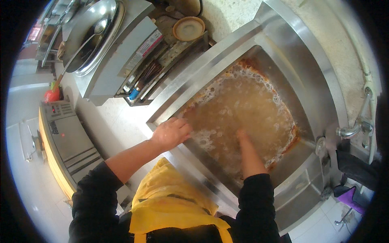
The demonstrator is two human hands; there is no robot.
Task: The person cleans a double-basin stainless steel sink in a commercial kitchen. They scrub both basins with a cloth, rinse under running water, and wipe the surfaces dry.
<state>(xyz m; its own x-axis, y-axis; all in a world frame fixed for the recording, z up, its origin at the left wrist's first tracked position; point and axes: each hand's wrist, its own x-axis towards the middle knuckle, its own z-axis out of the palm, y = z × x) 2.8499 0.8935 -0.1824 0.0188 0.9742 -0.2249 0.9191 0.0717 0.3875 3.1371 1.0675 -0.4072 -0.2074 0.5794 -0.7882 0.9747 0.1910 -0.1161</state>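
Observation:
Before me is a stainless steel sink (pixel 322 76) filled with murky brown, foamy water (pixel 243 100), with reddish-orange residue along the waterline. My left hand (pixel 173 133) is at the sink's near left edge, fingers bent over the rim close to the water; whether it grips anything cannot be seen. My right hand (pixel 242 133) is plunged into the water up to about the wrist, so its fingers and anything they touch are hidden. Black sleeves cover both upper forearms, and a yellow apron (pixel 179 209) hangs at my front.
A metal faucet (pixel 354 131) stands on the right. At upper left, a ladle (pixel 100 26) rests in a large metal pan (pixel 73 39) on a counter. A shelf (pixel 182 51) holds a round dish (pixel 189 29). A grey appliance (pixel 71 133) stands left.

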